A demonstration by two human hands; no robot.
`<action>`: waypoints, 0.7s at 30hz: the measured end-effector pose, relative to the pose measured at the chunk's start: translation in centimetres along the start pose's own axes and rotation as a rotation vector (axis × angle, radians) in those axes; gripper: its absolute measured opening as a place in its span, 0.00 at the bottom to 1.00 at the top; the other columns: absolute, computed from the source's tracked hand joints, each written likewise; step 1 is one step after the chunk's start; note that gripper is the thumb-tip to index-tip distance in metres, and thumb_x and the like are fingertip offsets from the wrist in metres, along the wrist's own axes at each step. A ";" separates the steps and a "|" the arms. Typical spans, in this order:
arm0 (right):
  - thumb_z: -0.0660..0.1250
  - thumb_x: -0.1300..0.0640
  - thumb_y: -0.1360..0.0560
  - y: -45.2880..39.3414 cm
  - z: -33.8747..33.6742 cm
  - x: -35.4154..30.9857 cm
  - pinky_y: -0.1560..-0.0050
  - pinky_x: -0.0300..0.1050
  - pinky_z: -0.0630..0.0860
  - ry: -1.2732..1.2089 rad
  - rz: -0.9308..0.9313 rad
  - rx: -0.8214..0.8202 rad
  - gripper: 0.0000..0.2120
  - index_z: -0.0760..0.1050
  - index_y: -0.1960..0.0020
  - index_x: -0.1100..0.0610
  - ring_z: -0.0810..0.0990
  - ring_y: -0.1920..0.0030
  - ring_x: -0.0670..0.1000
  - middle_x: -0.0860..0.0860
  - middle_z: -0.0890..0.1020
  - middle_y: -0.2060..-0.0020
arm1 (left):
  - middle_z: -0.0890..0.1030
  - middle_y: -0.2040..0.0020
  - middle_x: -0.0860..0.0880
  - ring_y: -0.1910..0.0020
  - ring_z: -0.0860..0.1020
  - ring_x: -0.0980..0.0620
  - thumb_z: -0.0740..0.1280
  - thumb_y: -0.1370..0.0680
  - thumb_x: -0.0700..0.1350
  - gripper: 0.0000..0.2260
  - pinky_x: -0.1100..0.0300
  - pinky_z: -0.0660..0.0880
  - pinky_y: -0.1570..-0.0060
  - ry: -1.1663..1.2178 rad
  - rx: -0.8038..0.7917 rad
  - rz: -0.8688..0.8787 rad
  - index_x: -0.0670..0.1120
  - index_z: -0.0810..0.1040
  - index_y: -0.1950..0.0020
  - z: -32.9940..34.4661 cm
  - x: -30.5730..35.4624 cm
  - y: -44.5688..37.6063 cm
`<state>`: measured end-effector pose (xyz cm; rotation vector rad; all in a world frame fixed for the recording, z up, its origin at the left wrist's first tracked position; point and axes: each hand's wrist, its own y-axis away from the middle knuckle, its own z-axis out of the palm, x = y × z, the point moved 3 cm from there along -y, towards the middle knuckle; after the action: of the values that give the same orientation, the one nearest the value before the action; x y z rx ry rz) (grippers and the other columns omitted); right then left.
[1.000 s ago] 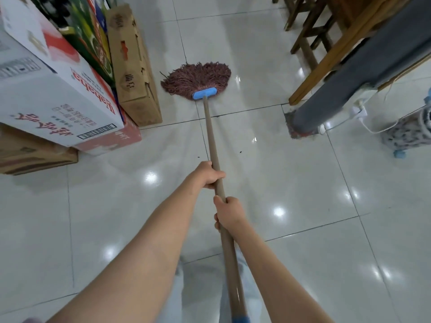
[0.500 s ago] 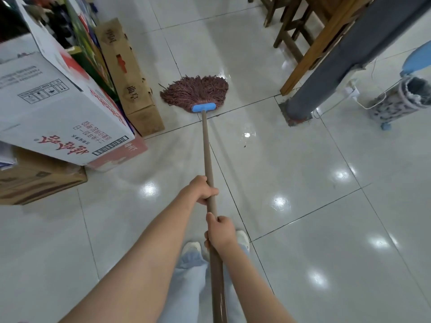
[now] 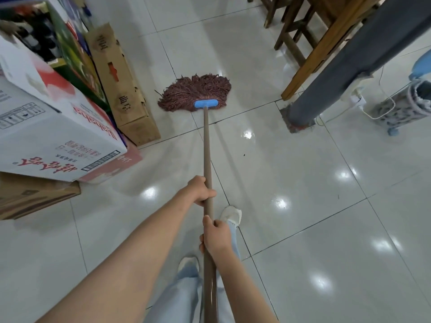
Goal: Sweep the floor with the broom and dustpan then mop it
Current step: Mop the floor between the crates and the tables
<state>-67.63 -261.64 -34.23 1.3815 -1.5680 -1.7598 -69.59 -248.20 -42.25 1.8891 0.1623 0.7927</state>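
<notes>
So the person is mopping right now, both hands stacked on the mop handle (image 3: 207, 159) one above the other. The right hand (image 3: 215, 237) is sitting nearer the body at about 6 o'clock, fingers and thumb curled round the pole, and the left hand (image 3: 200, 191) is wrapping it a bit further up. I'm guessing that split grip is there so the near hand steers while the far one pushes down. Light shoes (image 3: 231, 215) and pale trouser legs are showing under the arms, either side of the pole. Heading out toward 12 o'clock, the handle is running up to a blue clamp (image 3: 206, 103), and the reddish mop head (image 3: 198, 90) is lying fanned flat on the shiny tiled floor (image 3: 303, 183), probably so the strands cover more tile. It's sitting just beside a brown carton (image 3: 121, 89) at 11 o'clock, with a white printed box (image 3: 46, 127) at 9. A dark speck (image 3: 244, 155) is lying on the tile right of the pole. A grey post (image 3: 338, 73) and wooden stool legs (image 3: 293, 33) are off at 1 to 2 o'clock. No broom or dustpan in view, so sweeping looks finished.
</notes>
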 end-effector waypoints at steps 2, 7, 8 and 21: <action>0.59 0.56 0.22 -1.2 -0.9 -2.5 0.80 0.36 0.66 0.025 -0.019 -0.002 0.12 0.62 0.62 0.58 0.65 0.77 0.50 0.54 0.67 0.72 | 0.78 0.49 0.40 0.50 0.81 0.41 0.70 0.28 0.39 0.13 0.46 0.81 0.56 0.011 -0.006 -0.002 0.42 0.70 0.47 -0.2 2.5 -1.5; 0.60 0.57 0.22 -4.3 -3.4 -9.7 0.81 0.35 0.67 0.055 -0.051 -0.016 0.14 0.63 0.65 0.58 0.67 0.76 0.50 0.54 0.69 0.72 | 0.77 0.49 0.41 0.49 0.81 0.41 0.70 0.27 0.38 0.14 0.48 0.81 0.55 0.020 0.001 -0.009 0.41 0.70 0.45 -1.4 9.7 -5.1; 0.59 0.56 0.22 -5.0 -3.9 -11.3 0.82 0.34 0.66 0.054 -0.050 -0.027 0.13 0.63 0.64 0.58 0.67 0.76 0.51 0.55 0.69 0.72 | 0.77 0.49 0.40 0.49 0.81 0.41 0.70 0.27 0.38 0.15 0.48 0.81 0.55 0.018 0.001 -0.012 0.39 0.70 0.43 -1.5 11.1 -5.9; 0.58 0.56 0.22 -10.4 -6.0 -24.9 0.82 0.32 0.65 0.038 -0.052 -0.122 0.11 0.64 0.62 0.59 0.68 0.76 0.52 0.56 0.70 0.69 | 0.79 0.54 0.42 0.56 0.82 0.43 0.69 0.26 0.41 0.23 0.54 0.81 0.56 0.001 0.028 -0.014 0.36 0.68 0.34 -5.4 23.6 -11.4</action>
<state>-48.79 -241.49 -33.07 1.3997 -1.3930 -1.8168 -51.92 -228.28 -40.06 1.9121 0.1884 0.7853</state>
